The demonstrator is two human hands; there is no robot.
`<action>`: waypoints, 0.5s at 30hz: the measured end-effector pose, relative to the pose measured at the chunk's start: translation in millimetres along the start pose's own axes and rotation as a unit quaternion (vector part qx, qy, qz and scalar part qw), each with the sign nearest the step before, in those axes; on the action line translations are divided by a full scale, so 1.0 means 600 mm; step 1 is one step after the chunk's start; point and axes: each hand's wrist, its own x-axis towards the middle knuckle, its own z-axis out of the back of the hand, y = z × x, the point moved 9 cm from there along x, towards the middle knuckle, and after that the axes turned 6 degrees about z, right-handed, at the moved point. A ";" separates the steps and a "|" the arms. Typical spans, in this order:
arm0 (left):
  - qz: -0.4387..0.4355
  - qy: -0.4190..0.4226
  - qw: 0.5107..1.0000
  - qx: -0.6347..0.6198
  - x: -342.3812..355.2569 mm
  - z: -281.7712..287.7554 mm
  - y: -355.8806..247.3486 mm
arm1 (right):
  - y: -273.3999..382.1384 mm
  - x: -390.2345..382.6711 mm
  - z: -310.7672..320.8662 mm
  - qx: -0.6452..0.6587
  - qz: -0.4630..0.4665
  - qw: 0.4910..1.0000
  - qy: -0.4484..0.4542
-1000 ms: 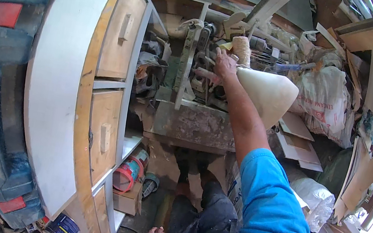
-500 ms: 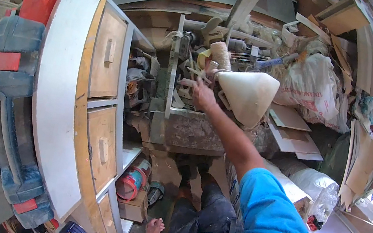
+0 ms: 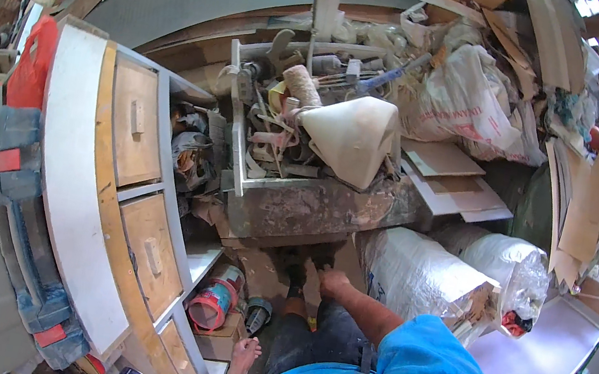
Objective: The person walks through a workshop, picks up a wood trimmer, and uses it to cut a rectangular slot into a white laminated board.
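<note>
My right hand [image 3: 330,279] is low in front of my legs, fingers curled on something I cannot make out. My left hand [image 3: 246,351] hangs beside my left thigh, fingers loosely curled with nothing visible in them. Above my right hand is a dusty bin of tools [image 3: 283,212], holding a cream plastic container [image 3: 351,136], a fuzzy paint roller [image 3: 301,84] and several jumbled tools and pieces.
A drawer cabinet [image 3: 66,164] stands left, with hard cases [image 3: 15,179] beside it and pails [image 3: 213,299] on its lower shelf. At right are white sacks [image 3: 468,100], wrapped bundles [image 3: 419,274], loose boards [image 3: 442,163] and a pale panel [image 3: 532,361].
My right hand has moved from among the tools down toward my legs. The view has shifted, showing more wall boards and the wrapped bundles. My left hand stays low beside my leg.
</note>
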 end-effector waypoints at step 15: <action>-0.090 -0.014 0.990 0.104 -0.022 0.001 -0.140 | -0.121 -0.138 0.022 0.014 -0.051 0.997 -0.055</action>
